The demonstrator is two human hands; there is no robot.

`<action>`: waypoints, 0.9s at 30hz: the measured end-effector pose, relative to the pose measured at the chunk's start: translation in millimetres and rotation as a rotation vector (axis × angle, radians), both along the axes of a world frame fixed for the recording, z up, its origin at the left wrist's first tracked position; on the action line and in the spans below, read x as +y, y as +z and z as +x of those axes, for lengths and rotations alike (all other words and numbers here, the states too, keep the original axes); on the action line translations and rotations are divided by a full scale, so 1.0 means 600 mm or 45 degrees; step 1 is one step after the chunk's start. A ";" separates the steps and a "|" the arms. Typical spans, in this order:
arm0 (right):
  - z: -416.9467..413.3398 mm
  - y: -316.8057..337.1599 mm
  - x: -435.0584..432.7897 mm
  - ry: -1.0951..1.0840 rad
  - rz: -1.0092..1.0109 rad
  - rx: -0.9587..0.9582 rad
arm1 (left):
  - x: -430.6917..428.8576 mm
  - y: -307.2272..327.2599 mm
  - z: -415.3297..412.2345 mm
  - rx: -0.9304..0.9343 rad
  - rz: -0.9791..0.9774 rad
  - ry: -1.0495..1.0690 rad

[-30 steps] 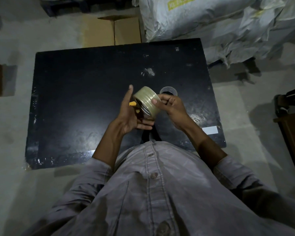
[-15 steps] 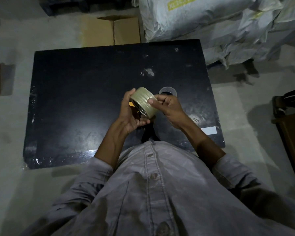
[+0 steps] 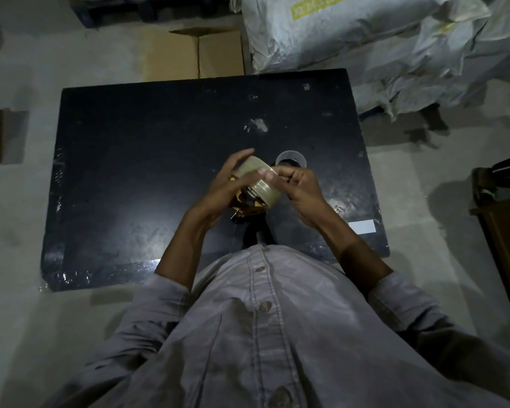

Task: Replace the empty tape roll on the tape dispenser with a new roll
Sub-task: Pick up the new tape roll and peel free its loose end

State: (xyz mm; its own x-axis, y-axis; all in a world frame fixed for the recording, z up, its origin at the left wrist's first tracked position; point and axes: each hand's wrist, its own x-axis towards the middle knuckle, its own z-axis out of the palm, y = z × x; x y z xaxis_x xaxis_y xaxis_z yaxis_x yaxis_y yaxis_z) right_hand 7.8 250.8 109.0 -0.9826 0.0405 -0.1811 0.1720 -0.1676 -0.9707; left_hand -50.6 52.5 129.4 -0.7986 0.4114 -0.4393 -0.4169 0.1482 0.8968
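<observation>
Both my forearms come up from my shirt and meet above the near middle of the black table. My left hand curls around the tape dispenser from the left, its index finger reaching over the far side of the new tape roll. My right hand has its fingers folded in, the thumb pressed on the roll's upper rim in a narrow pinch. The roll sits tilted, its flat face turned toward my left palm and its wound band facing up and right. The empty roll lies flat on the table just beyond my right hand.
</observation>
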 end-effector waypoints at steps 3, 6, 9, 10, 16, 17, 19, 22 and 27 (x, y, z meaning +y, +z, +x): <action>-0.004 0.008 -0.004 -0.053 -0.056 -0.032 | 0.018 0.001 0.010 0.262 0.025 0.086; -0.007 0.015 -0.010 -0.063 -0.066 -0.065 | 0.037 -0.001 0.016 0.333 -0.004 0.219; -0.008 0.025 -0.014 0.000 -0.071 -0.070 | 0.045 -0.002 0.012 0.184 0.024 0.381; -0.008 0.029 -0.015 0.027 -0.069 -0.068 | 0.046 0.001 0.011 0.091 0.064 0.435; 0.004 0.052 -0.016 0.147 -0.164 -0.057 | 0.046 0.021 0.005 -0.092 0.097 0.503; 0.004 0.060 -0.018 0.147 -0.179 -0.058 | 0.045 0.028 0.003 -0.092 0.116 0.498; 0.001 0.078 -0.026 0.133 -0.228 -0.049 | 0.047 0.049 0.000 -0.080 0.162 0.499; -0.007 0.117 -0.037 0.087 -0.308 -0.003 | 0.050 0.097 -0.009 -0.041 0.164 0.487; -0.039 0.226 -0.047 0.082 -0.376 0.229 | 0.053 0.232 -0.049 -0.010 0.274 0.438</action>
State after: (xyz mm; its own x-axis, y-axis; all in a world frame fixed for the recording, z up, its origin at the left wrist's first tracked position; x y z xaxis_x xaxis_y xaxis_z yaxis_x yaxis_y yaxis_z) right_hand -15.7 222.8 244.7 -0.9987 -0.0509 0.0004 0.0220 -0.4399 -0.8978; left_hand -80.0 84.4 268.4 -0.9026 0.2038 -0.3791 -0.4165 -0.1918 0.8887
